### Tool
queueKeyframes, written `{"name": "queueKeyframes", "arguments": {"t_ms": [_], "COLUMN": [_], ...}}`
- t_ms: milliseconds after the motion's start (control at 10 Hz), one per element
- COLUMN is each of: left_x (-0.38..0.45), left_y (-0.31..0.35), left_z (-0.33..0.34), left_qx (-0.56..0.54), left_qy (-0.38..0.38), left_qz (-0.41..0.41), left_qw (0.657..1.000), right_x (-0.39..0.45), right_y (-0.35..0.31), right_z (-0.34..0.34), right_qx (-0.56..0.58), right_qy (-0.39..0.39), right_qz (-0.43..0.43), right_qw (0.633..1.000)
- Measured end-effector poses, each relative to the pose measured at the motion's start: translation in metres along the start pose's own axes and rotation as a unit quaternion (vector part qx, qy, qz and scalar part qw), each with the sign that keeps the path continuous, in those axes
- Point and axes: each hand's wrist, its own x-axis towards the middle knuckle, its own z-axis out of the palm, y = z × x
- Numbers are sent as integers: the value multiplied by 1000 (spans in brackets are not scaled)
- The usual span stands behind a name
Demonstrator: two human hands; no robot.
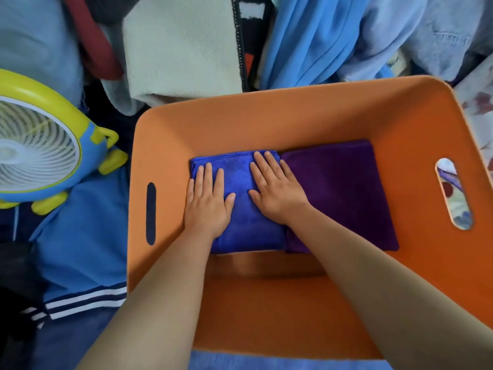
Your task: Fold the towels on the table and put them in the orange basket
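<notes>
Bare forearms rise from the bottom edge of the frame, nearest the lens, and reach into the deep orange plastic basket [320, 113] that fills the centre and right. At far left, outside it, stands a yellow-and-blue toy-shaped desk fan [40, 145] on a blue garment with white stripes [80, 263]. Just right of the basket's dark left handle slot, the left hand [206, 201] lies flat, fingers straight and slightly spread, on the left half of a folded royal-blue microfibre towel [240, 225]. The right hand [276, 190] lies flat on the same towel's right half, fingers straight and close together, its outer edge near the seam with a folded dark purple towel [338, 193]. Both towels sit side by side, touching, on the basket floor toward its far wall, long axes running away from the camera. Neither hand pinches cloth; both press down from directly above, so withdrawing looks to be a plain lift. Whether more towels wait on the table cannot be told.
</notes>
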Motion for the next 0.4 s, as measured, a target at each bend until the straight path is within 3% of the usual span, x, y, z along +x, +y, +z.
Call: {"name": "queueKeyframes", "arguments": {"t_ms": [300, 400], "left_x": [6, 2], "left_y": [4, 15], "left_z": [-12, -29], "left_qx": [3, -12], "left_qy": [-68, -81], "left_qz": [-19, -27], "left_qw": [998, 996], "right_x": [-2, -15], "right_y": [-1, 1], "right_z": [-11, -21], "right_qx": [20, 81], "right_qy": [-60, -84], "right_qz": [3, 7], "right_qw": [998, 993]}}
